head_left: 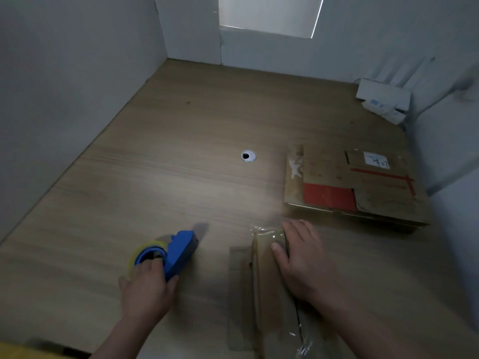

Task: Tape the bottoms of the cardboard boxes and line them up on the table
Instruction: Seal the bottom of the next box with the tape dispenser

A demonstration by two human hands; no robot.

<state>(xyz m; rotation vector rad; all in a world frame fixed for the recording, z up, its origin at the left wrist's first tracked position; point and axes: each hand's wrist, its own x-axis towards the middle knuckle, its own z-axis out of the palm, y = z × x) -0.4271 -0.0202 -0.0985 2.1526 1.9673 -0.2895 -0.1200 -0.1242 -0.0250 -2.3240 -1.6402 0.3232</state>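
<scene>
A blue tape dispenser (178, 251) with a roll of clear tape (145, 251) lies on the wooden table (181, 151) near the front. My left hand (145, 288) grips its rear end, a finger hooked in the roll's core. To its right a cardboard box (248, 294) shows its taped bottom, clear tape running along the seam. My right hand (300, 260) presses flat on that box, fingers straight. A stack of flattened cardboard boxes (355, 185) with red patches and a white label lies at the right.
White walls close in the table on the left, back and right. A round cable grommet (248, 156) sits mid-table. A white router and a power strip (383, 102) stand in the far right corner. Something yellow (15, 352) shows at the bottom left edge.
</scene>
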